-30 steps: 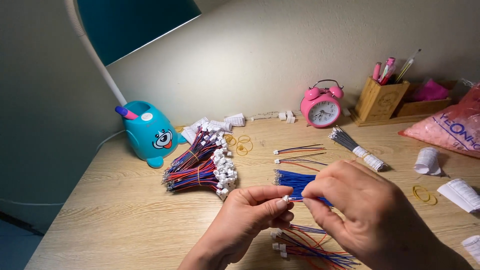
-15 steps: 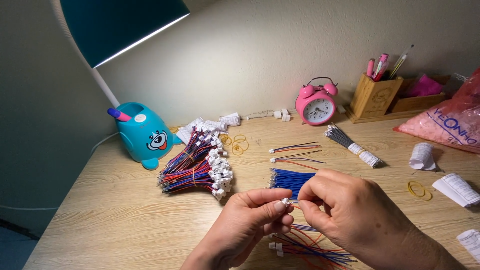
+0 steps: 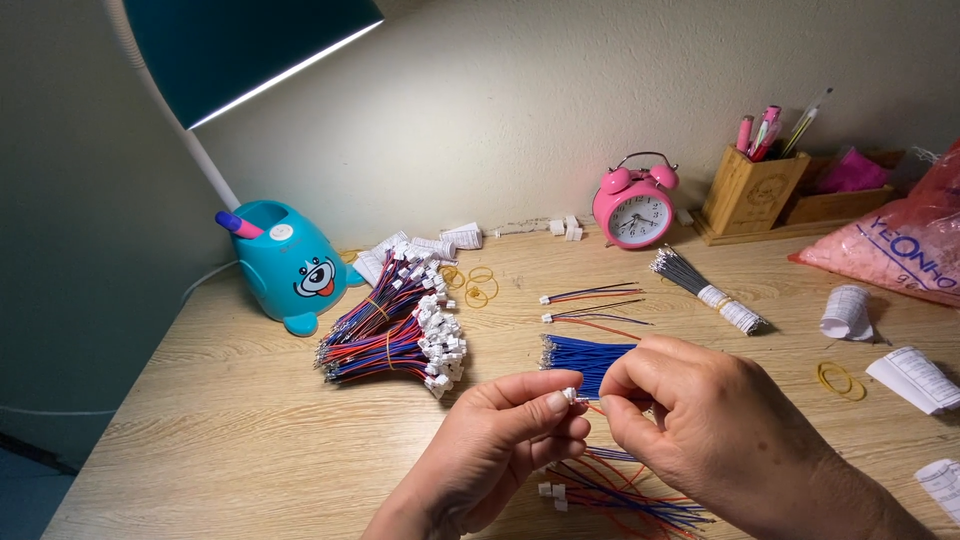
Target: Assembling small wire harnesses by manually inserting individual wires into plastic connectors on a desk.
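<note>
My left hand pinches a small white plastic connector between thumb and forefinger above the wooden desk. My right hand meets it from the right, fingertips closed on a thin wire at the connector. Just behind my hands lies a bundle of blue wires. Under my hands lie loose red and blue wires with white connectors. A large pile of finished wire bundles with white connectors lies to the left.
A teal dog-shaped lamp base, pink alarm clock, wooden pen holder, pink bag, a banded grey wire bundle, yellow rubber bands and folded paper slips stand around the desk.
The view has tilted slightly; my hands stay together at the connector, with the fingers shifting only a little.
</note>
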